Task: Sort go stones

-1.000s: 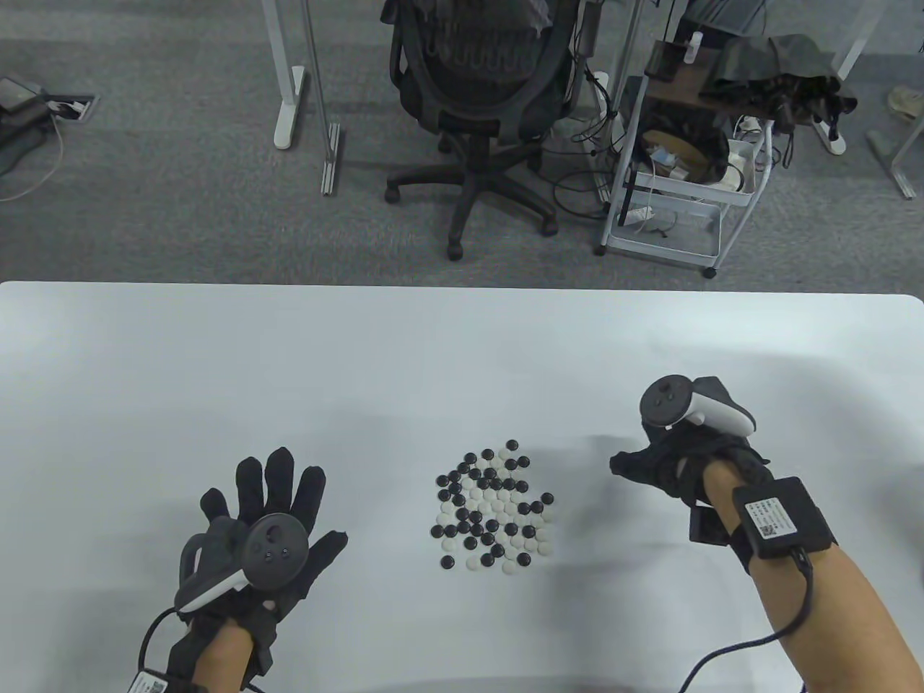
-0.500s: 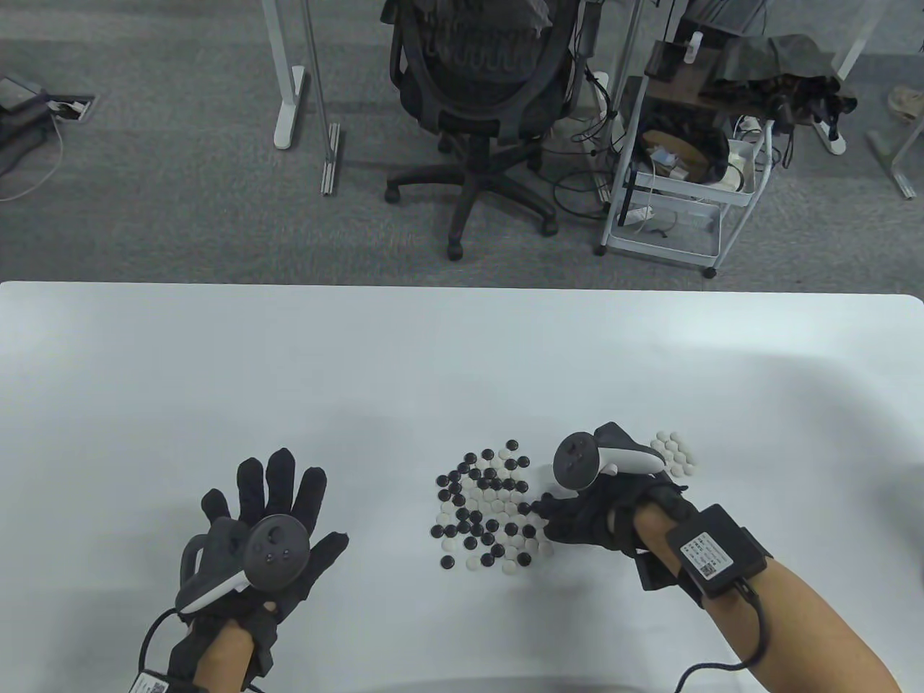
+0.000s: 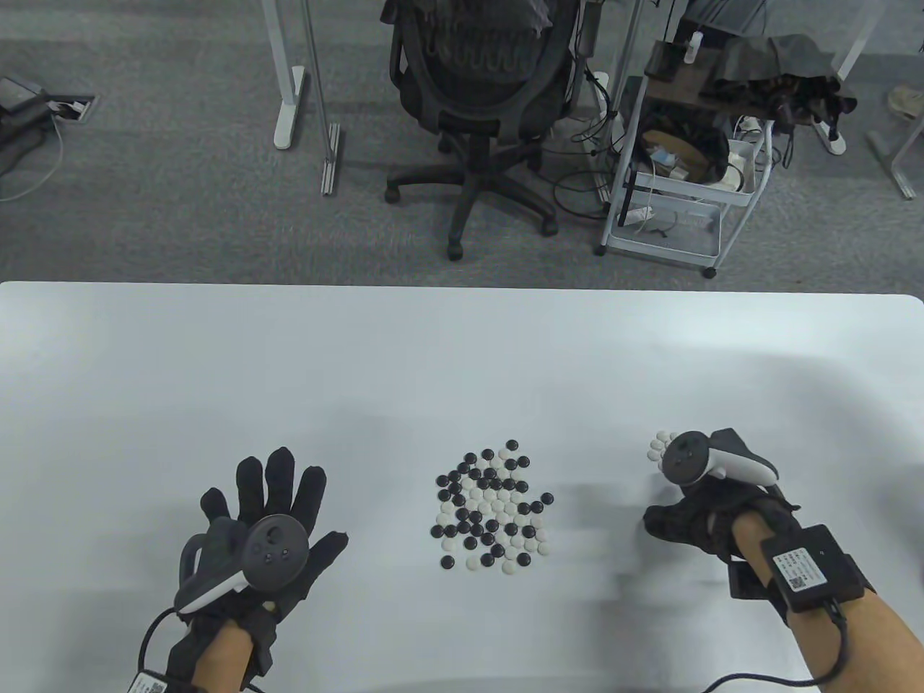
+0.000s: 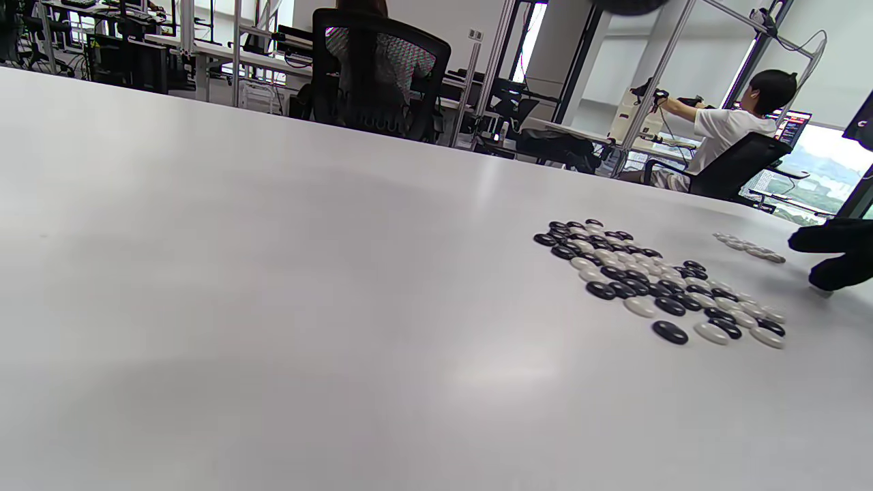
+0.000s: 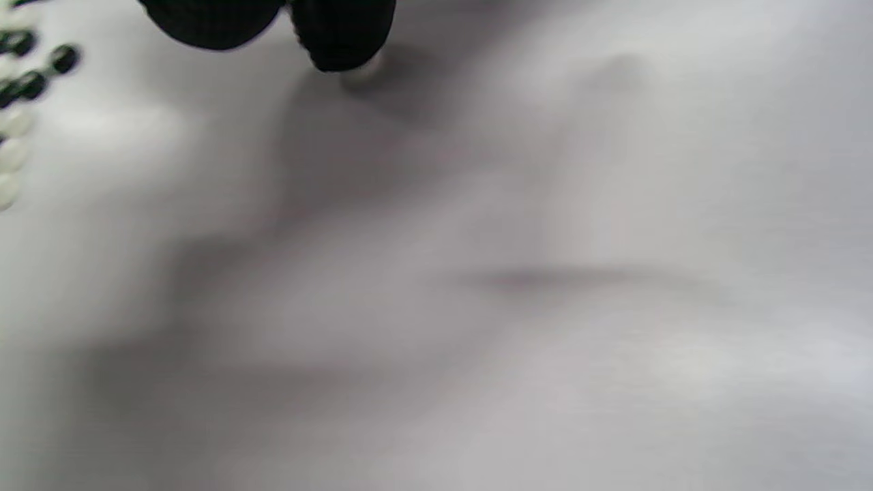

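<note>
A mixed pile of black and white Go stones lies at the table's middle; it also shows in the left wrist view and at the left edge of the right wrist view. A small group of white stones lies to its right, partly hidden by the right tracker, and is visible in the left wrist view. My right hand is between the pile and that group, fingers curled, with a white stone at its fingertips, low over the table. My left hand rests flat, fingers spread, left of the pile.
The white table stretches wide behind and beside the stones. Beyond its far edge stand an office chair and a white cart on the floor.
My right hand went from the white group to the pile's right edge, then drew back right with a white stone. The left hand has not moved.
</note>
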Available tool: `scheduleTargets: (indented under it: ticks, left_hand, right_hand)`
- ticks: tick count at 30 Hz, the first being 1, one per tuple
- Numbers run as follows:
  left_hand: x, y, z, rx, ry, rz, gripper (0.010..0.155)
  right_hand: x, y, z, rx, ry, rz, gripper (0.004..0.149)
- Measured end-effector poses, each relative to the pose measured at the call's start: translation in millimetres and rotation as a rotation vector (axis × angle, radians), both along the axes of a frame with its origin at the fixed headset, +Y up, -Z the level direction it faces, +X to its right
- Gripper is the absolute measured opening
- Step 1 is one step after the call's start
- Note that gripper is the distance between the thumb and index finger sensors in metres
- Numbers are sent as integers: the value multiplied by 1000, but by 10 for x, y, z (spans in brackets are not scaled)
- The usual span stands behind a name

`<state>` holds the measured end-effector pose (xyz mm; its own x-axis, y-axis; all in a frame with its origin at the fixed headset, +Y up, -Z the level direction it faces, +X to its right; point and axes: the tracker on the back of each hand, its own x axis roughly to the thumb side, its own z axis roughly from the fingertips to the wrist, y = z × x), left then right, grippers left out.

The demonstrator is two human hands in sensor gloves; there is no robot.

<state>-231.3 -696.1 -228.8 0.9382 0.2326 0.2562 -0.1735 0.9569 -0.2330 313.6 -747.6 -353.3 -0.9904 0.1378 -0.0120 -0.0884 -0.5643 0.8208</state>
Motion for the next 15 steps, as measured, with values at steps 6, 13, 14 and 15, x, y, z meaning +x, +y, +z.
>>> scheduleTargets:
  ticks: [6, 13, 14, 15]
  left_hand:
    - [-7, 1, 2, 0, 5, 3, 77]
    - [-13, 1, 3, 0, 8, 4, 78]
    - [-14, 1, 2, -1, 9, 4, 78]
    - [-14, 0, 2, -2, 10, 4, 78]
  right_hand:
    - [240, -26, -124, 28, -103, 12, 60]
    - [283, -54, -212, 51, -141, 3, 62]
    - [287, -56, -224, 52, -146, 2, 62]
    - [291, -57, -232, 55, -152, 1, 63]
